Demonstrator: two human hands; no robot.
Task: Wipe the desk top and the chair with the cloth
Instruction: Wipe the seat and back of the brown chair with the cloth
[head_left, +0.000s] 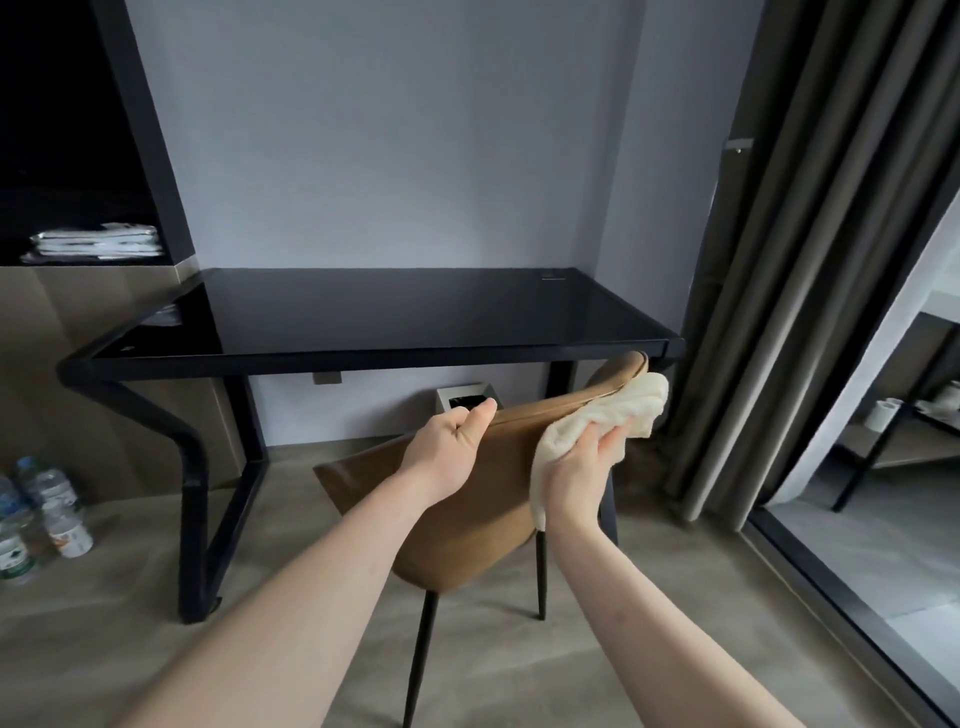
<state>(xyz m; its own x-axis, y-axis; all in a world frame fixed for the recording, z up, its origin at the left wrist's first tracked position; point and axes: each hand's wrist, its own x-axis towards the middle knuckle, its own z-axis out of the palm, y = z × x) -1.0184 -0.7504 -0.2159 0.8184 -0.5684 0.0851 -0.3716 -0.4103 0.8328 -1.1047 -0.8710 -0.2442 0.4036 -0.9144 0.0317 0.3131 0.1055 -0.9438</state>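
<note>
Chair (467, 499) tan, on thin black legs, stands in front of black desk (395, 312), backrest top tilted up to right, near desk's right front corner. Left hand (447, 447) closed on top edge of backrest, thumb on top. Right hand (582, 478) grips cream cloth (608, 415), fingers wrapped around bunched fabric, cloth pressed on backrest's upper right edge. Desk top glossy, bare. Water bottles (41, 514) on floor at left. Folded white linen (98, 241) on shelf, upper left. Grey curtain (810, 260) hangs at right.
</note>
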